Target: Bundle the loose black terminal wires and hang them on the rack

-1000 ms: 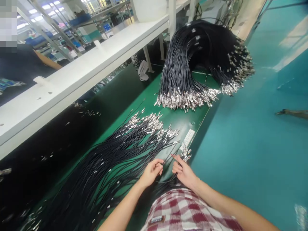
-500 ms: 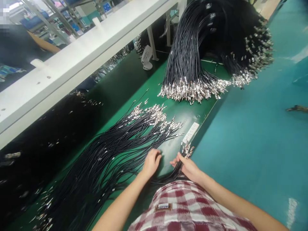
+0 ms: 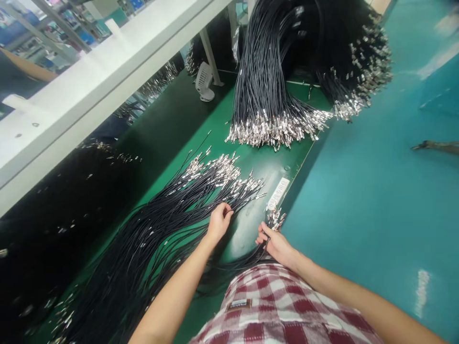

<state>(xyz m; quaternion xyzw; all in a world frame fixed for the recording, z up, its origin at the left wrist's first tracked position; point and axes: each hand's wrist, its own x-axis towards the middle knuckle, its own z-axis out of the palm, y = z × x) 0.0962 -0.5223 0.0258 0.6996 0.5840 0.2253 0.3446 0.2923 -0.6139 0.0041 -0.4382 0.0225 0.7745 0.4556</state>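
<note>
My right hand (image 3: pixel 275 242) is closed around a small bundle of black wires (image 3: pixel 275 219) with silvery metal terminals sticking up past the fingers. The bundle's tails run left in front of my body. My left hand (image 3: pixel 219 222) is at the right edge of a long spread of black wires (image 3: pixel 132 234), thumb and fingertips pinched together on a wire just behind the terminal ends. That spread lies slanting across the green table (image 3: pixel 247 234), its metal tips fanned toward the upper right.
A thick heap of black wires (image 3: pixel 256 76) with metal ends hangs over at the far end. A white shelf beam (image 3: pixel 107 76) crosses the upper left. A small white fan (image 3: pixel 205 82) stands beneath it. A white label (image 3: pixel 278 193) sits near the table's right edge.
My left hand has moved up and slightly left onto the wires, and its fingers have closed. My right hand still grips its bundle. The view has shifted a little.
</note>
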